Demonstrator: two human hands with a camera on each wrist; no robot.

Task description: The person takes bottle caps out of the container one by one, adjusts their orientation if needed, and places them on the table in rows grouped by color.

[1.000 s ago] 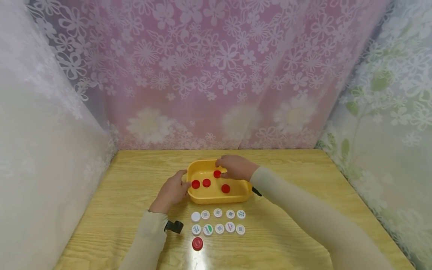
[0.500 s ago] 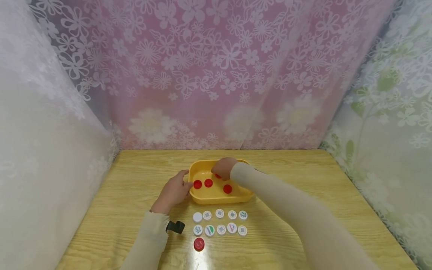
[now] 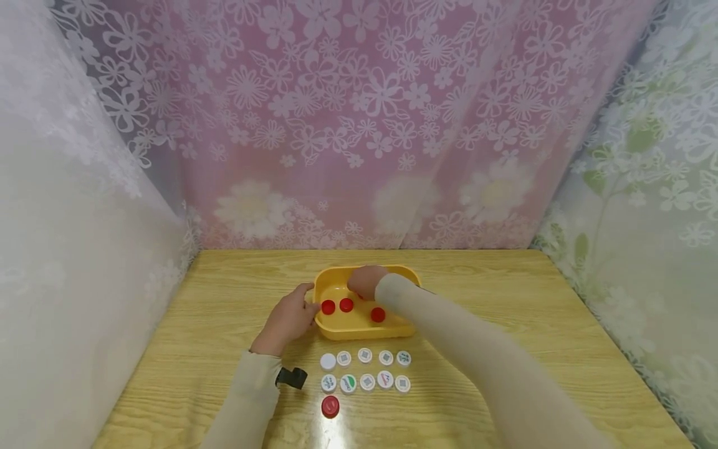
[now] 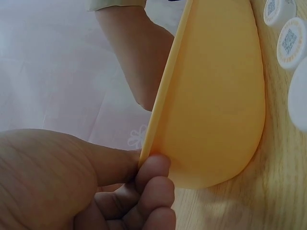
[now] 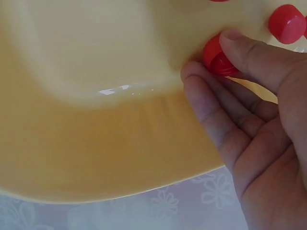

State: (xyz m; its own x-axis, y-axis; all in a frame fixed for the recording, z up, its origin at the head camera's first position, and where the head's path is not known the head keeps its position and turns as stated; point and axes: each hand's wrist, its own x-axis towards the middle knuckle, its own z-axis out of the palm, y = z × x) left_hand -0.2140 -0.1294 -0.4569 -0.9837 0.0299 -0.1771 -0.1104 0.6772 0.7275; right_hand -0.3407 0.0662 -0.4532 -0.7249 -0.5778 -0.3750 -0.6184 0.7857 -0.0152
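A yellow plastic tray (image 3: 364,333) stands on the table. My left hand (image 3: 288,318) pinches its left rim between thumb and fingers, as the tray's outer wall (image 4: 218,100) in the left wrist view shows. Inside the tray, my right hand (image 3: 366,282) holds a red bottle cap (image 5: 211,51) between thumb and fingers, its hollow side partly showing. The head view mostly hides this cap behind the hand. Three other red caps lie in the tray: one red cap (image 3: 328,307) beside my left thumb, a second red cap (image 3: 346,305), and a third red cap (image 3: 378,315) farther right.
In front of the tray, several white bottle caps (image 3: 367,382) lie in two rows. Below their left end is a larger red cap (image 3: 330,406). A flowered curtain (image 3: 359,156) hangs behind the wooden table (image 3: 493,287), with light cloth at both sides.
My right hand has reached down into the tray and closed its fingers on a red cap, shifting slightly left. My left hand has stayed on the rim.
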